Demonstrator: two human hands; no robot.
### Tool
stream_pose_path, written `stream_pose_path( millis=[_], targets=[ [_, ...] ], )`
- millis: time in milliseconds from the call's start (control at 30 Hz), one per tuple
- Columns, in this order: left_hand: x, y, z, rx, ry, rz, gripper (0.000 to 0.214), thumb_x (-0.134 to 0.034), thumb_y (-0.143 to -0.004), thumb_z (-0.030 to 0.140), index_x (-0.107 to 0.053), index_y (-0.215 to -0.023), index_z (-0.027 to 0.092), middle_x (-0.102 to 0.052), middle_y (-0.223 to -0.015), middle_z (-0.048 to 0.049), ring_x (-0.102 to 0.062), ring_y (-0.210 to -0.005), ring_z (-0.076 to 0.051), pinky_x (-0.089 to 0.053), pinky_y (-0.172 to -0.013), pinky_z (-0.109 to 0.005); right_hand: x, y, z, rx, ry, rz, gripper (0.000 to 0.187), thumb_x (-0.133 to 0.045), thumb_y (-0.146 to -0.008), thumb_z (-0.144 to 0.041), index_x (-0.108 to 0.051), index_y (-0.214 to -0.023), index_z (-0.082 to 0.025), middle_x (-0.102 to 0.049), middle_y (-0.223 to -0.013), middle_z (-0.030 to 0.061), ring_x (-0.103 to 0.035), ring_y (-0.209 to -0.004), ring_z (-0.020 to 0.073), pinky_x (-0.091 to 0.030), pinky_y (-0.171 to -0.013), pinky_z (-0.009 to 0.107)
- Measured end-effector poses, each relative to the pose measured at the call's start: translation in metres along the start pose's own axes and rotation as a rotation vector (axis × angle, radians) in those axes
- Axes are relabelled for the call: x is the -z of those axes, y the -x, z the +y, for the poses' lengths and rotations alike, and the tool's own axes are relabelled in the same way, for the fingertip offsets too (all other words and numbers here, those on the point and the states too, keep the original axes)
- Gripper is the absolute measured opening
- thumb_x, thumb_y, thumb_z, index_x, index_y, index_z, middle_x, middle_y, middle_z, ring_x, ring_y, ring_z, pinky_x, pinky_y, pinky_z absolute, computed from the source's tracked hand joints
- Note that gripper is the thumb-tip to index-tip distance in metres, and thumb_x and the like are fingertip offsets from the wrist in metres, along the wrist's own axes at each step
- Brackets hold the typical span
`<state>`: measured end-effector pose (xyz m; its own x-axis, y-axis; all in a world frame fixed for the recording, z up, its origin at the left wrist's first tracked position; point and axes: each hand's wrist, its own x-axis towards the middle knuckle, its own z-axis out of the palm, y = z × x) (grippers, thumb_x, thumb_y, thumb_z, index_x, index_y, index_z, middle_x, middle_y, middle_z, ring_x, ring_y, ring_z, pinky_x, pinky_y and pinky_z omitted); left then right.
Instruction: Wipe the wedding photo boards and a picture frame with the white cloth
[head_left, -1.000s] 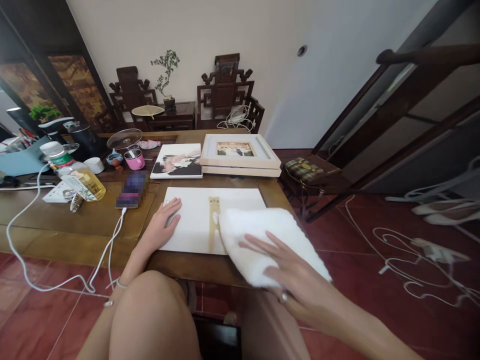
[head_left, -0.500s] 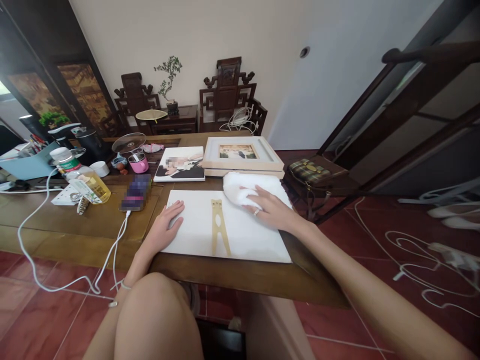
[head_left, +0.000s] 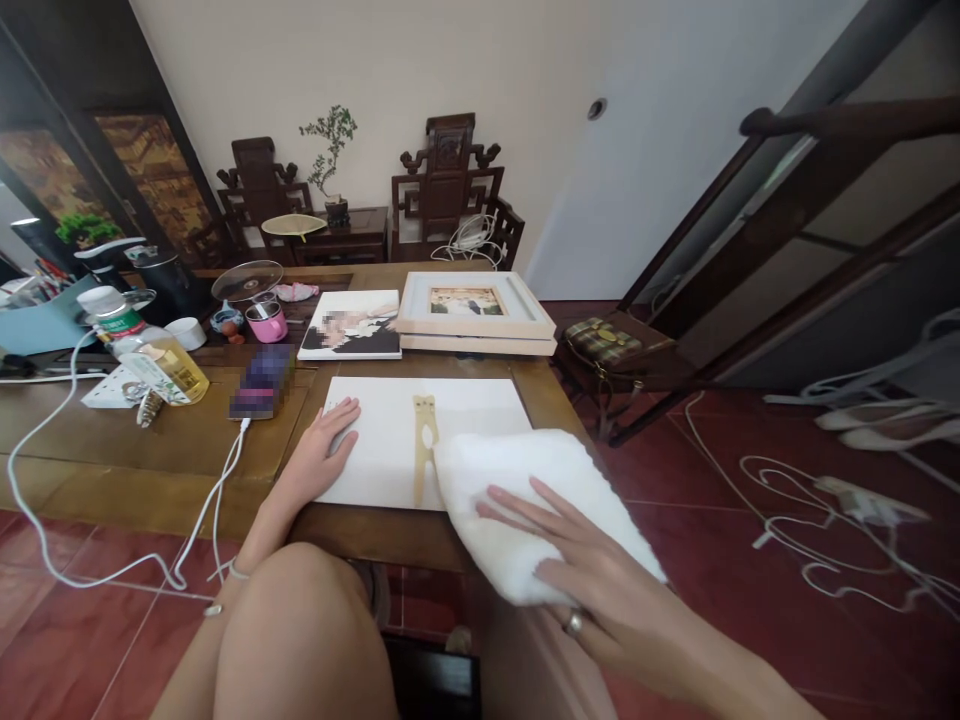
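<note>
A white board [head_left: 367, 448], with a tan strip-shaped piece [head_left: 424, 440] across its middle, lies flat near the table's front edge. Resting on its left side is my left hand [head_left: 322, 450], open, with the fingers laid out flat. My right hand [head_left: 577, 560] grips a fluffy white cloth [head_left: 540, 470], the fingers spread over it and the thumb beneath. This cloth covers the board's right front corner and hangs past the table's edge. Part of the tan piece is hidden under it.
Behind the board are a photo print [head_left: 352, 325] and stacked picture frames [head_left: 476, 312]. To the left sit a phone [head_left: 262, 380] on a white cable, an oil-coloured bottle [head_left: 176, 365] and a pink mug [head_left: 266, 322]. A plaid bag [head_left: 607, 345] rests at the right.
My right hand has drawn the cloth from the board's far right corner toward me and to its front right edge. My left hand stays in place on the board. The view has shifted slightly.
</note>
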<state>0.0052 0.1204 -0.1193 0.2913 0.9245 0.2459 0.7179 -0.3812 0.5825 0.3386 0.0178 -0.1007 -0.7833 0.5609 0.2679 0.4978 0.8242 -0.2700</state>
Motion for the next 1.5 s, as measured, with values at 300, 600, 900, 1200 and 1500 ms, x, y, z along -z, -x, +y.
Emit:
stream_pose_path(
  millis=[300, 600, 900, 1200, 1500],
  targets=[
    [0.003, 0.001, 0.003, -0.013, -0.02, -0.011, 0.044, -0.043, -0.093, 0.034, -0.054, -0.132, 0.019, -0.049, -0.143, -0.0096, -0.038, -0.138, -0.022, -0.02, -0.118, -0.048, 0.009, -0.074, 0.095, -0.183, 0.018, 0.104, 0.023, -0.045, -0.089, -0.024, -0.067, -0.091, -0.023, -0.062, -0.13, 0.008, -0.048, -0.128, 0.0282, -0.034, -0.111, 0.054],
    [0.002, -0.001, 0.002, 0.005, 0.002, 0.001, 0.043, -0.043, -0.093, 0.034, -0.056, -0.131, 0.018, -0.05, -0.142, -0.0091, -0.039, -0.138, -0.021, -0.02, -0.118, -0.047, -0.002, -0.083, 0.1, -0.208, 0.056, 0.16, 0.023, -0.044, -0.088, -0.021, -0.067, -0.09, -0.019, -0.06, -0.13, 0.0144, -0.045, -0.131, 0.0288, -0.027, -0.112, 0.059],
    [-0.001, 0.0, -0.001, -0.009, -0.011, 0.006, 0.043, -0.043, -0.093, 0.035, -0.055, -0.131, 0.021, -0.05, -0.142, -0.0089, -0.04, -0.137, -0.023, -0.02, -0.117, -0.049, 0.003, -0.01, 0.008, -0.036, -0.026, -0.004, 0.019, -0.049, -0.074, -0.008, -0.061, -0.075, -0.022, -0.047, -0.144, 0.0067, -0.031, -0.139, 0.0264, -0.024, -0.115, 0.058],
    [0.003, 0.0, 0.004, -0.016, -0.011, -0.001, 0.045, -0.044, -0.092, 0.035, -0.055, -0.131, 0.017, -0.05, -0.142, -0.0107, -0.039, -0.137, -0.024, -0.02, -0.118, -0.048, 0.004, -0.081, 0.088, -0.2, 0.013, 0.127, 0.021, -0.044, -0.09, -0.024, -0.065, -0.089, -0.02, -0.062, -0.128, 0.0136, -0.047, -0.13, 0.0275, -0.029, -0.113, 0.055],
    [0.0, -0.002, 0.001, -0.003, -0.001, 0.001, 0.042, -0.044, -0.093, 0.035, -0.057, -0.13, 0.02, -0.051, -0.142, -0.0089, -0.039, -0.137, -0.023, -0.021, -0.118, -0.048, -0.019, -0.092, 0.044, -0.256, 0.014, 0.145, 0.026, -0.043, -0.085, -0.013, -0.066, -0.097, -0.019, -0.052, -0.139, 0.0151, -0.032, -0.139, 0.0295, -0.023, -0.111, 0.062]
  ],
)
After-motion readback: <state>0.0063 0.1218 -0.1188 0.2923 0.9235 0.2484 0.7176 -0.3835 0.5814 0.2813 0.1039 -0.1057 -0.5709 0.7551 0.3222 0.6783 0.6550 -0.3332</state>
